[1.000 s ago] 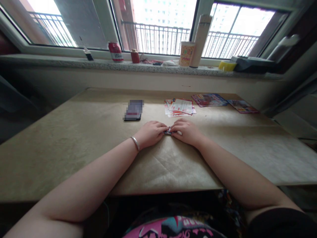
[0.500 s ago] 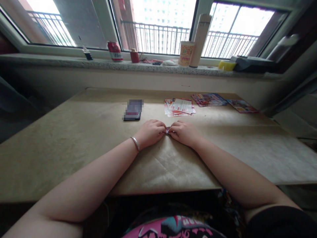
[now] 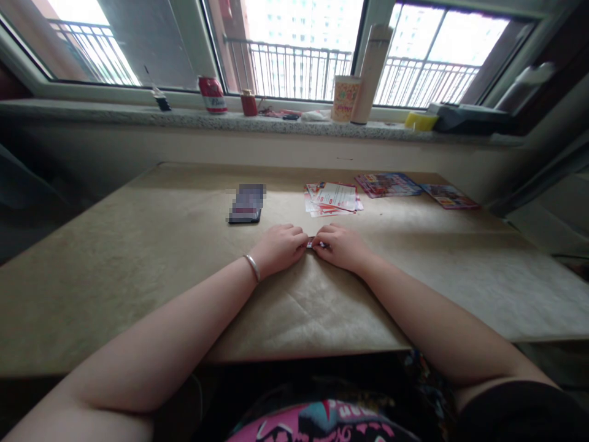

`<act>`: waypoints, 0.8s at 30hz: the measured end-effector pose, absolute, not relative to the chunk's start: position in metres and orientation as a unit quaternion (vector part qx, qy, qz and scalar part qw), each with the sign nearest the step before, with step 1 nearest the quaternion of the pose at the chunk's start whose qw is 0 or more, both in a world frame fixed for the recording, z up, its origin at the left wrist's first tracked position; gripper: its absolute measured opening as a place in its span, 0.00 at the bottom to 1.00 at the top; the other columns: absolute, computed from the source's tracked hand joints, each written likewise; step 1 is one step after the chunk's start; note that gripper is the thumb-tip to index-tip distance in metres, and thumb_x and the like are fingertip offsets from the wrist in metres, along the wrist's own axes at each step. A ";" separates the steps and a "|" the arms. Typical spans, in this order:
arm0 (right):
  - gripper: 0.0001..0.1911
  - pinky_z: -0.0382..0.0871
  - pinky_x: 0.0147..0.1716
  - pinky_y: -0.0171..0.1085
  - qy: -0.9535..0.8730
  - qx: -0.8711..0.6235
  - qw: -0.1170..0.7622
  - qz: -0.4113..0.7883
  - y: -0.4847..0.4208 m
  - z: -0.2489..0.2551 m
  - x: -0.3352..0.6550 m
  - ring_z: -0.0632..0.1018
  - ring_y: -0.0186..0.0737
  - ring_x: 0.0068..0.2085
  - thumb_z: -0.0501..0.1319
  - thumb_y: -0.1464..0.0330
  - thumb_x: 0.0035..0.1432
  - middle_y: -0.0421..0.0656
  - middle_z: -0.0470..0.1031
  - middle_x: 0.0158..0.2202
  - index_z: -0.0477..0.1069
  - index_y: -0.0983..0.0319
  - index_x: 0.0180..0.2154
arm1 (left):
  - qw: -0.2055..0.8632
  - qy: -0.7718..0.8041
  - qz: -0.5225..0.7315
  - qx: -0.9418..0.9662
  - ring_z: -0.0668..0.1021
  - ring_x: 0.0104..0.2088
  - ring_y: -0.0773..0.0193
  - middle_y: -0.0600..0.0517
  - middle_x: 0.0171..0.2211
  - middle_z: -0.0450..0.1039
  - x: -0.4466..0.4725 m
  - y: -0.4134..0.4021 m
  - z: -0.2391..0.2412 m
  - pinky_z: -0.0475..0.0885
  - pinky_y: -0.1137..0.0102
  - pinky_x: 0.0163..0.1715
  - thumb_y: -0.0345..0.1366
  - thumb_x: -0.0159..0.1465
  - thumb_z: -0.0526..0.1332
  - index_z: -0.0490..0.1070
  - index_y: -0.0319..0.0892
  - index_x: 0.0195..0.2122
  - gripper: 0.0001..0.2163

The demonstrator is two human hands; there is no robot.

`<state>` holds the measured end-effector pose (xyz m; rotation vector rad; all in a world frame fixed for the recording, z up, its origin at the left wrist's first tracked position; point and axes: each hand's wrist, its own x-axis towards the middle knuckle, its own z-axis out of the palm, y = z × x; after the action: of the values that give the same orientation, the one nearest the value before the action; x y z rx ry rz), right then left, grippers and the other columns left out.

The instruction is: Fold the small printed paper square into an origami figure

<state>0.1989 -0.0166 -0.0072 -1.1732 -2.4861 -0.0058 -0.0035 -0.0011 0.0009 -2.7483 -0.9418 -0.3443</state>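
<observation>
In the head view, a small, flat printed piece point(image 3: 310, 243), dark and whitish like a card or wrapper, lies low over the table point(image 3: 294, 307) between my hands. Its exact kind is too small to make out. My left hand point(image 3: 282, 247), with a silver bangle at the wrist, pinches its left end. The right end is pinched by my right hand point(image 3: 343, 247), whose curled fingers hide part of it. Just beyond my hands lies a loose pile of red-and-white printed cards point(image 3: 338, 196).
A dark phone-like object point(image 3: 247, 205), partly pixelated, lies beyond my left hand. Colourful printed sheets point(image 3: 389, 184) and another small stack point(image 3: 450, 196) are at the back right. On the windowsill stand a red can point(image 3: 212, 96), a patterned cup point(image 3: 345, 98) and yellow tape point(image 3: 421, 121).
The fingers of my right hand have shifted slightly on the small printed piece, and more of its surface shows beneath them. My left hand stays almost where it was.
</observation>
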 end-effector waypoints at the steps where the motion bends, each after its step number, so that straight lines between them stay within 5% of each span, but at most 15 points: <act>1: 0.08 0.63 0.40 0.36 -0.888 -0.419 0.191 -0.004 -0.017 -0.007 0.199 0.72 0.40 0.40 0.58 0.65 0.59 0.43 0.76 0.37 0.75 0.58 0.36 | 0.107 -0.321 -0.117 -0.934 0.74 0.33 0.61 0.47 0.33 0.73 -0.004 -0.001 0.001 0.67 0.67 0.33 0.35 0.64 0.53 0.72 0.40 0.34 0.09; 24: 0.08 0.62 0.37 0.36 -0.845 -0.490 0.211 0.028 -0.010 -0.011 0.193 0.72 0.39 0.36 0.59 0.64 0.58 0.44 0.74 0.31 0.73 0.61 0.30 | 0.028 -0.361 -0.143 -0.921 0.73 0.36 0.61 0.48 0.34 0.73 0.000 0.001 0.000 0.69 0.67 0.37 0.38 0.65 0.54 0.73 0.41 0.33 0.11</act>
<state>0.1928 -0.0097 -0.0111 -1.3609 -2.3485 0.0789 -0.0005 0.0011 -0.0005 -2.8431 -1.1138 -0.4418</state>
